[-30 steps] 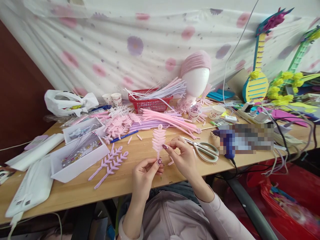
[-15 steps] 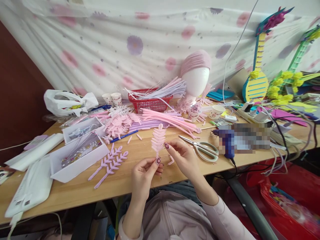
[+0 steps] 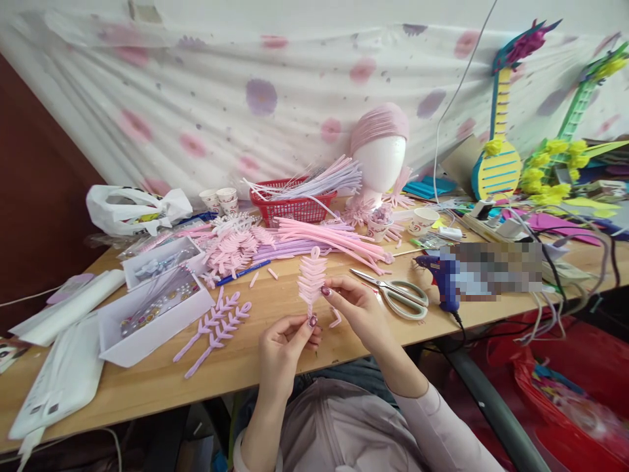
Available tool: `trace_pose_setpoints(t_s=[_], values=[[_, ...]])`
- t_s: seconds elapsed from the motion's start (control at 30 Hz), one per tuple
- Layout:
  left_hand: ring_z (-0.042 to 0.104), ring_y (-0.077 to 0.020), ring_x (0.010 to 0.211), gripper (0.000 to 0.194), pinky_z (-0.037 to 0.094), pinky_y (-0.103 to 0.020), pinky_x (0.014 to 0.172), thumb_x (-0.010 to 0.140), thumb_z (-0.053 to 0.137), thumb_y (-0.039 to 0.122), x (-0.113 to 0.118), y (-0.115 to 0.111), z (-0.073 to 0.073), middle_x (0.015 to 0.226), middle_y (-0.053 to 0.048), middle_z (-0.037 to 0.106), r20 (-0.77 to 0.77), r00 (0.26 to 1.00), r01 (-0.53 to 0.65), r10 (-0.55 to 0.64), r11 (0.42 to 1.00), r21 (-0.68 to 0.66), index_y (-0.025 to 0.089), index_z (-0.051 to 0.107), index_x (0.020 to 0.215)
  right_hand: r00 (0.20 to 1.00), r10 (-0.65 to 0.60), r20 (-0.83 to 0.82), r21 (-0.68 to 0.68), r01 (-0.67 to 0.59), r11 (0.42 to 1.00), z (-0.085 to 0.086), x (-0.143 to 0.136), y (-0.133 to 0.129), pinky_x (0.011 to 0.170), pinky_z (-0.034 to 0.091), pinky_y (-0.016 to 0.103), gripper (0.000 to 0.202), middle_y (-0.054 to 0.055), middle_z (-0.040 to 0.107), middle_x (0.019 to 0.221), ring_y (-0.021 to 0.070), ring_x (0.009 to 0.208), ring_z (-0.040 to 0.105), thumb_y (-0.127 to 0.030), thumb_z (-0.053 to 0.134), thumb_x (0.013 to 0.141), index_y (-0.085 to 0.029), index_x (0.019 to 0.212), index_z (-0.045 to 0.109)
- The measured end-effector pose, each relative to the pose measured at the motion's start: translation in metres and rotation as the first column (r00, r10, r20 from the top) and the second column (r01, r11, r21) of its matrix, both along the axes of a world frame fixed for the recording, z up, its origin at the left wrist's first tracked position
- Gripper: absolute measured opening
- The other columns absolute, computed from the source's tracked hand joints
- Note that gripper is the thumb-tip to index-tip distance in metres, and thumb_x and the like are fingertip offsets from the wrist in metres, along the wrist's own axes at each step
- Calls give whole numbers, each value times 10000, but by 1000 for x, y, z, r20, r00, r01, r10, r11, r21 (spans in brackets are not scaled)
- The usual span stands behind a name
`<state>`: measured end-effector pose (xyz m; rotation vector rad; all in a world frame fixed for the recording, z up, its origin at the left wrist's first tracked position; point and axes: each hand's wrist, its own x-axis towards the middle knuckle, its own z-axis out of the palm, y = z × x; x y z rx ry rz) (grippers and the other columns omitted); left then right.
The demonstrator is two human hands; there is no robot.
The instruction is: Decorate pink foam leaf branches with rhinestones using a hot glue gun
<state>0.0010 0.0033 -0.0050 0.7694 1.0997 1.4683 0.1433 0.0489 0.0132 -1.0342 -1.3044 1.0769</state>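
A pink pipe-cleaner leaf point(image 3: 311, 280), with a loop at its tip and rows of side fronds, stands upright above the table's front edge. My left hand point(image 3: 289, 344) pinches its stem from below between thumb and fingers. At the leaf's lower right edge, my right hand point(image 3: 354, 307) is closed, thumb and forefinger on a frond. Beneath that hand lies a short bent pink pipe-cleaner piece point(image 3: 335, 318). Two purple pipe-cleaner sprigs point(image 3: 219, 324) rest on the table to the left. Scissors point(image 3: 393, 292) with pale handles lie to the right.
Behind the leaf are pink pipe cleaners point(image 3: 329, 236), a pile of pink leaves point(image 3: 230, 249) and a red basket point(image 3: 295, 208). White boxes with beads point(image 3: 157, 321) stand left. A blue glue gun point(image 3: 445, 282), cables and a foam head point(image 3: 381, 157) are on the right.
The view has shifted slightly. Both hands keep their grip on the pink leaf, and the right fingers have moved a little lower along its edge.
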Motion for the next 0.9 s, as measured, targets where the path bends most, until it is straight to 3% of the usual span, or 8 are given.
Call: trace_pose_setpoints(t_s=[0.27, 0.53, 0.9], values=[[661, -137, 495, 223, 548, -217, 472, 619, 879, 326, 0, 0, 1, 583, -41, 747, 13, 1000, -8, 8, 1000, 0, 141, 778, 692, 1000, 3, -4, -4, -3, 1000, 3, 2, 0, 730, 553, 313, 319, 47, 734, 913, 209, 865, 663, -513, 753, 778, -220, 902, 762], [650, -121, 481, 190, 538, -195, 460, 614, 880, 288, 2, -1, 3, 575, -37, 743, 45, 999, -20, 21, 1000, -5, 138, 783, 680, 999, 52, 3, -75, -52, 996, -2, -1, -5, 493, 493, 231, 356, 38, 717, 835, 175, 719, 626, -534, 748, 774, -199, 894, 745], [656, -128, 494, 181, 541, -208, 476, 625, 858, 289, 2, -1, 2, 588, -39, 751, 27, 1000, -14, 15, 1000, -2, 137, 787, 692, 999, 47, 13, -67, -46, 997, 5, 1, -4, 451, 476, 220, 409, 37, 635, 757, 153, 650, 554, -587, 790, 706, -185, 773, 755]])
